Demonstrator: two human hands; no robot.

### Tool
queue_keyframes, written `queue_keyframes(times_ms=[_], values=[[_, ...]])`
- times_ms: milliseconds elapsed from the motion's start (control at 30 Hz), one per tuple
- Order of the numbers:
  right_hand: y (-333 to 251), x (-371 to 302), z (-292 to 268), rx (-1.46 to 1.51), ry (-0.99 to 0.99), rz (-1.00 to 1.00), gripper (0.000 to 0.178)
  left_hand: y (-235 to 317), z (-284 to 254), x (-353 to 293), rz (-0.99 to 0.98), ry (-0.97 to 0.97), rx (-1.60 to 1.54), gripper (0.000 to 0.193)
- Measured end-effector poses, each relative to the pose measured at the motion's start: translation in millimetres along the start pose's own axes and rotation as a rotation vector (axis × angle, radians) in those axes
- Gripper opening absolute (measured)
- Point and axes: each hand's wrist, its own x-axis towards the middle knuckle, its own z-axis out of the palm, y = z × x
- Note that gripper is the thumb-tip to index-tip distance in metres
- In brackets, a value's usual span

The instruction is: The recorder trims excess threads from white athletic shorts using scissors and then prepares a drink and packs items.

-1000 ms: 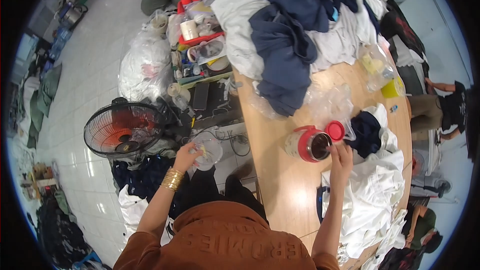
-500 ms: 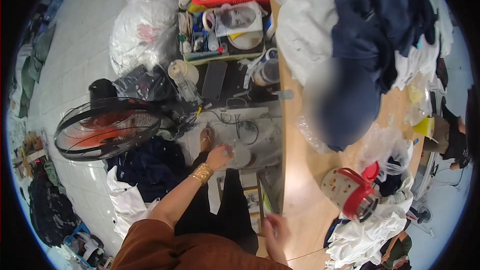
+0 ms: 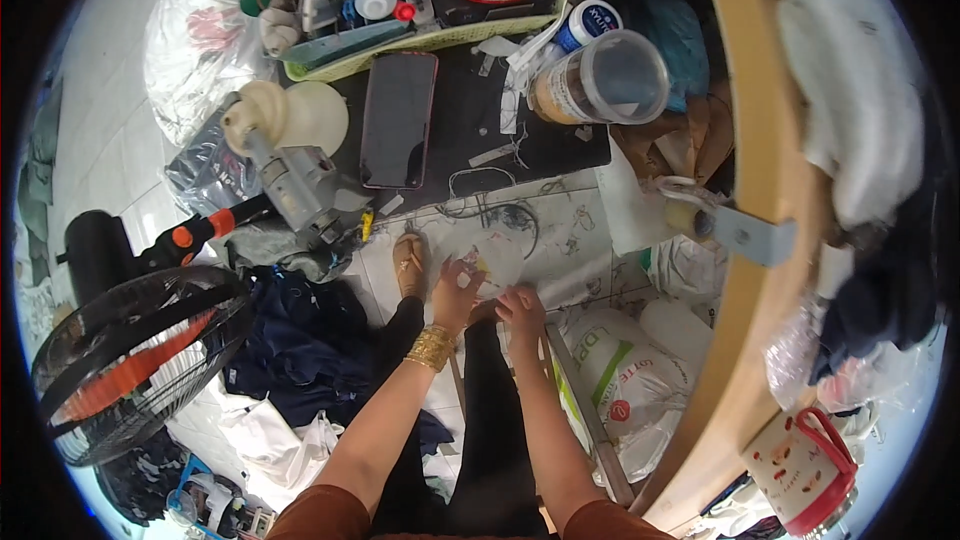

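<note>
Low over the floor, in front of my knees, both of my hands are at a clear thin plastic bag (image 3: 502, 258). My left hand (image 3: 455, 297), with gold bracelets at the wrist, has its fingers closed on the bag's near left side. Small red and yellow patches show at the bag beside those fingers. My right hand (image 3: 522, 318) is at the bag's near right edge, its fingers bent and pinching there. The bag's outline blends into the pale tiles, and its contents, if any, are hard to make out.
Ahead, a dark tabletop (image 3: 470, 145) carries a phone (image 3: 398, 125), a clear jar (image 3: 572, 90) and a green basket (image 3: 440, 38) of supplies. A fan (image 3: 140, 360) stands left, beside dark cloth (image 3: 300, 340). A wooden table edge (image 3: 748, 140) curves along the right, above full plastic bags (image 3: 630, 380).
My right hand has come forward from beside the wooden table to the plastic bag. My left hand still holds the bag. The view has tipped lower and closer to the floor.
</note>
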Motion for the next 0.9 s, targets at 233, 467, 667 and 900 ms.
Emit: queue_keyframes(times_ms=[233, 467, 667, 900], values=[[30.0, 126.4, -55.6, 0.288, 0.001, -0.02, 0.02, 1.6, 14.4, -3.0, 0.0, -0.017, -0.039, 0.043], [22.6, 254.8, -97.2, 0.238, 0.357, -0.008, 0.027, -44.5, -23.9, -81.3, -0.196, -0.438, -0.027, 0.034], [3.0, 316.4, -107.5, 0.614, 0.148, -0.083, 0.042, -26.6, -13.1, -62.4, -0.05, -0.673, 0.117, 0.031], [12.9, 351.5, -96.1, 0.614, 0.376, 0.019, 0.041, -25.0, -12.1, -51.7, 0.059, -0.655, 0.093, 0.031]])
